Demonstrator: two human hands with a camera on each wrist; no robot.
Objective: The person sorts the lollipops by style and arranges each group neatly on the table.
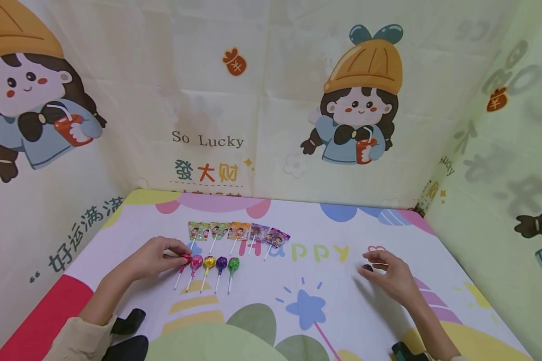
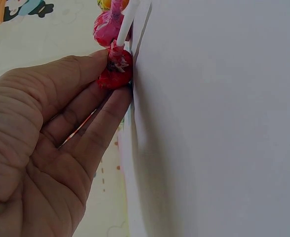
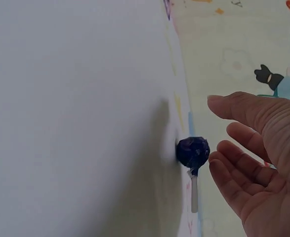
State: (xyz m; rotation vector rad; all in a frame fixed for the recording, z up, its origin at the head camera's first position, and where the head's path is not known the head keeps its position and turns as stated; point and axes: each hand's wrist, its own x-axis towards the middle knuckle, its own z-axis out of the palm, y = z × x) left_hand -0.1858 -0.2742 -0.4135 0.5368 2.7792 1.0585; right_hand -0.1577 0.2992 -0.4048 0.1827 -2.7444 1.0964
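Note:
At the left end of a row of round lollipops, my left hand (image 1: 151, 259) pinches the red lollipop (image 2: 116, 71) between thumb and fingers; its head is against the table. Beside it lie a pink lollipop (image 1: 196, 262), a yellow lollipop (image 1: 209, 262), a purple lollipop (image 1: 222, 264) and a green lollipop (image 1: 233, 265), sticks toward me. Over on the right, a dark blue lollipop (image 3: 192, 152) is on the table by my right hand (image 1: 392, 277). In the right wrist view the thumb stands apart from it, with the fingertips close to its head.
Behind the row lie several flat bagged lollipops, among them a green one (image 1: 199, 230), an orange one (image 1: 239, 230) and a purple one (image 1: 277, 237). The printed tablecloth (image 1: 271, 281) meets patterned curtains (image 1: 271, 100) at the back and sides.

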